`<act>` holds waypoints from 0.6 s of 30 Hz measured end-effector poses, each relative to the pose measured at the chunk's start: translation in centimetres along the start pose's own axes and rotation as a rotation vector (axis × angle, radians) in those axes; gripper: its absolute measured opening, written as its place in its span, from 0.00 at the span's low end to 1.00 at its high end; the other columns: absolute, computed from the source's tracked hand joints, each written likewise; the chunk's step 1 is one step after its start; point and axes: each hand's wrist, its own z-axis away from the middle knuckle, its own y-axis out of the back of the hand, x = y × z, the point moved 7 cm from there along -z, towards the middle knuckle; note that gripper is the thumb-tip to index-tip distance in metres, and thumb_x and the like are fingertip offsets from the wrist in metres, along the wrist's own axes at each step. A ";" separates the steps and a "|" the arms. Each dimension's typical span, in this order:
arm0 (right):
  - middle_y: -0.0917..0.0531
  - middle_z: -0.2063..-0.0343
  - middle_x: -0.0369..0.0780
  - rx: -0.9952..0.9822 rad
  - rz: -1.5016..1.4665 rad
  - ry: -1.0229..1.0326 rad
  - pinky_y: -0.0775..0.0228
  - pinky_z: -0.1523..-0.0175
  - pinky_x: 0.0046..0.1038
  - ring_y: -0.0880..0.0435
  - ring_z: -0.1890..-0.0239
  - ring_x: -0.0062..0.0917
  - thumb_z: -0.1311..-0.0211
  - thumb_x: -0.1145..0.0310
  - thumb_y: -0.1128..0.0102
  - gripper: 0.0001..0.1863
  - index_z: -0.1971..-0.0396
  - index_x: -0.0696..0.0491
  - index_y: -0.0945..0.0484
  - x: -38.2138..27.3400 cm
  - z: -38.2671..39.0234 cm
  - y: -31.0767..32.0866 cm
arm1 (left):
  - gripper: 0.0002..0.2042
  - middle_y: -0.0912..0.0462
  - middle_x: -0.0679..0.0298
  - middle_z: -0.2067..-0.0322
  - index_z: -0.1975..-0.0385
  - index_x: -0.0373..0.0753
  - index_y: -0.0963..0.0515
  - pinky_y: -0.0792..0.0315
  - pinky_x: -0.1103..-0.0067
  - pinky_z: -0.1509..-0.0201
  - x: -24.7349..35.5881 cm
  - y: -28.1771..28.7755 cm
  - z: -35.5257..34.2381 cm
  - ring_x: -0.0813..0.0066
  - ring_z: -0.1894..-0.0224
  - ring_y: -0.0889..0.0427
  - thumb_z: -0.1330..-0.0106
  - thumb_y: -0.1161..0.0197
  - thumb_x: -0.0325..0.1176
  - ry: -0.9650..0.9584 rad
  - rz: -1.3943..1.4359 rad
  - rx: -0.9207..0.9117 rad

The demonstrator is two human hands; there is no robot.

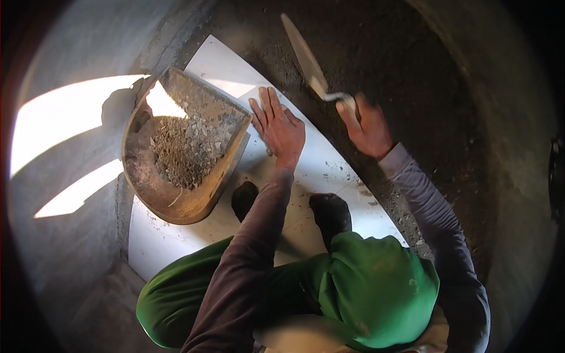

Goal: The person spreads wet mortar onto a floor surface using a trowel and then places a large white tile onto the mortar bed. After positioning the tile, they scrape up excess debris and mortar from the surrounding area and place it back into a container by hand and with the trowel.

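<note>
My right hand is wrapped around the handle of a pointed trowel, its long blade slanting up and to the left above the dark ground. Flat on a white board lies my left hand, its fingers stretched out and pointing away from me. Just left of those fingers stands a worn, D-shaped pan with a straight wall on its right side. Grey-brown rubble is heaped inside the pan. The pan rests partly on the board.
Dark, crumbly ground stretches beyond the board's curved edge. A smooth, curved grey wall with bright sunlit patches rises on the left, close to the pan. My dark-covered feet are on the board, below my bent green-trousered knees.
</note>
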 end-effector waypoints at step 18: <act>0.17 0.72 0.57 -0.297 0.155 -0.044 0.27 0.64 0.45 0.15 0.71 0.51 0.20 0.51 0.37 0.24 0.61 0.62 0.21 5.2 0.6 -1.9 | 0.31 0.40 0.55 0.17 0.20 0.35 0.37 0.57 0.52 0.12 0.3 0.0 -0.6 0.43 0.13 0.52 0.22 0.46 0.29 0.022 -0.008 -0.003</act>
